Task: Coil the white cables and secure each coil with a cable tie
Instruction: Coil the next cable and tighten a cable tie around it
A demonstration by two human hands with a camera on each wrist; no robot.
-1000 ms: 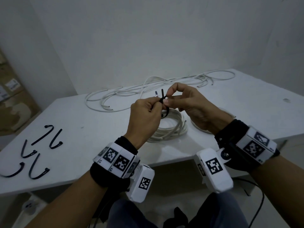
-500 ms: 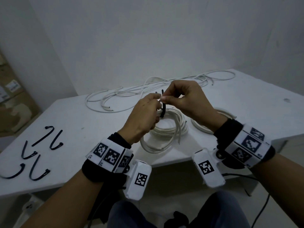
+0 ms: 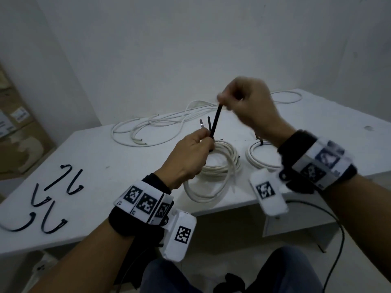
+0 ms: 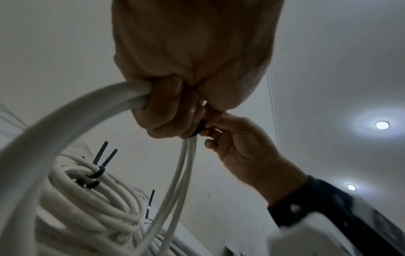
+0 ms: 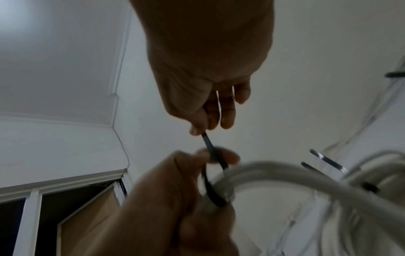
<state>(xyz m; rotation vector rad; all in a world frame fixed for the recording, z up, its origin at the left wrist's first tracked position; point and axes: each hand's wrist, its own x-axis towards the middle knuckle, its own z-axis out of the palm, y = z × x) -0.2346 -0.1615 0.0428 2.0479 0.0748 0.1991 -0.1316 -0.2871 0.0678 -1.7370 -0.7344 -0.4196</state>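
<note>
Head view: a white table [image 3: 88,157] fills the middle of the scene, set against a bare wall. Loose white cables [image 3: 148,127] sprawl along its far side. Nearer the front edge, a coil of white cable [image 3: 220,166] is lifted partly off the surface, and just to its right a second coil [image 3: 260,159] lies flat, partly hidden behind the right wrist. The left hand [image 3: 188,157] grips the raised coil, fingers curled round the bundled strands. The right hand [image 3: 251,104] is raised above it, blurred, thumb and fingertips pinching the free end of a black cable tie [image 3: 215,121]. The tie runs taut and slanted down to the left hand, where the right wrist view shows it looped round the strands. Two more tie tails stand up just left of it. Five spare black ties [image 3: 50,197] lie curled at the table's left end, well apart from the coils.
</note>
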